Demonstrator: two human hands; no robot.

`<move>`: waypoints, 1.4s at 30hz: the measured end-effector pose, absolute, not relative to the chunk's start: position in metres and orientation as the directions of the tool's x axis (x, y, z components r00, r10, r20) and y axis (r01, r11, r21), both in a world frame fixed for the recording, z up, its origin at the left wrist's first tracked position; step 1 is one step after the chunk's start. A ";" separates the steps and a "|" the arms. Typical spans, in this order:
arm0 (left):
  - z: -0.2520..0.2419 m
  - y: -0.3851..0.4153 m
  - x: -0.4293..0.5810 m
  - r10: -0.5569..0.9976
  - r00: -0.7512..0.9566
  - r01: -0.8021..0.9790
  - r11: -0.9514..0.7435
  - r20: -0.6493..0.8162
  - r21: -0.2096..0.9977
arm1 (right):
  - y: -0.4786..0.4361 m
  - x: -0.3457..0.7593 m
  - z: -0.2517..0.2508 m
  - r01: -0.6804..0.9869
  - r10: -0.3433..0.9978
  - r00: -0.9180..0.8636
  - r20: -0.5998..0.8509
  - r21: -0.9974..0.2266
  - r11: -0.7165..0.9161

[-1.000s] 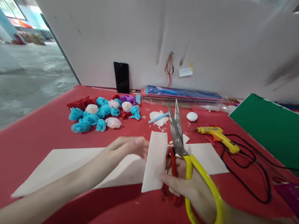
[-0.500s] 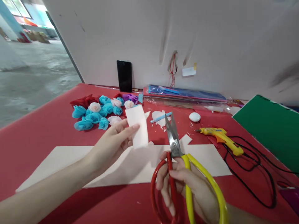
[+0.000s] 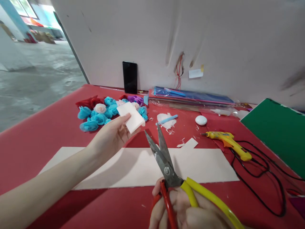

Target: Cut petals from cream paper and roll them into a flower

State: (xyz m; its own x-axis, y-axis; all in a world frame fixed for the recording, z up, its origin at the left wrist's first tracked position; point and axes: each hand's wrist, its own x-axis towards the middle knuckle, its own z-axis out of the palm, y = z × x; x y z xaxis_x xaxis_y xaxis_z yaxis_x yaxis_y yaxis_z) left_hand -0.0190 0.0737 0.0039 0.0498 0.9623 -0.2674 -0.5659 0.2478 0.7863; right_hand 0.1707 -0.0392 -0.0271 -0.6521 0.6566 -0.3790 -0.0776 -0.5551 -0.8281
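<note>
Left hand [image 3: 116, 132], closed on the paper [image 3: 131, 117], had best keep it flat and avoid the parted scissors [image 3: 167, 171], gripped in the curled right hand [image 3: 182, 208], just rightward and nearer the body, over the strip [image 3: 205, 165] on the bench [image 3: 114, 208].

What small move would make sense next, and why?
Probably bring the pale piece toward the scissors: the left hand holds it apart from the blades, which stand parted in front of the right hand gripping the handles.
</note>
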 end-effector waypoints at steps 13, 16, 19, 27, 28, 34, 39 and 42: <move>-0.003 0.058 -0.002 0.959 0.058 -0.564 0.260 -0.277 0.784 | -0.033 0.170 -0.005 -0.170 0.653 -0.571 -0.497 -0.707 -0.687; -0.003 0.057 -0.003 0.968 0.051 -0.559 0.232 -0.246 0.796 | -0.032 0.165 0.002 -0.119 0.631 -0.538 -0.559 -0.690 -0.714; -0.003 0.056 -0.002 0.980 0.031 -0.541 0.182 -0.196 0.821 | -0.029 0.159 0.009 -0.058 0.588 -0.457 -0.667 -0.638 -0.768; -0.014 0.055 -0.004 0.996 -0.042 -0.423 0.050 -0.074 0.905 | -0.035 0.164 0.002 -0.136 0.620 -0.485 -0.617 -0.648 -0.750; -0.015 0.055 -0.004 0.997 -0.039 -0.410 0.045 -0.067 0.911 | -0.036 0.164 0.000 -0.164 0.625 -0.488 -0.609 -0.640 -0.751; -0.012 0.050 -0.002 0.994 0.064 -0.447 0.111 -0.092 0.887 | -0.035 0.169 -0.006 -0.189 0.654 -0.522 -0.548 -0.673 -0.715; -0.009 0.047 -0.001 0.974 0.180 -0.494 0.213 -0.141 0.843 | -0.032 0.172 -0.013 -0.185 0.641 -0.630 -0.438 -0.717 -0.672; -0.009 0.046 -0.003 0.950 0.266 -0.507 0.284 -0.166 0.814 | -0.032 0.173 -0.014 -0.211 0.620 -0.671 -0.407 -0.697 -0.685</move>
State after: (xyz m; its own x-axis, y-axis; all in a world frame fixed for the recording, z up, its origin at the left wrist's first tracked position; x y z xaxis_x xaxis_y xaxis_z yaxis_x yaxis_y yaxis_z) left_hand -0.0032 0.0460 -0.0087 0.2656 0.9497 -0.1658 -0.5069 0.2838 0.8140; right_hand 0.1733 -0.0322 -0.0141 -0.6707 0.6203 -0.4067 -0.2106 -0.6851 -0.6974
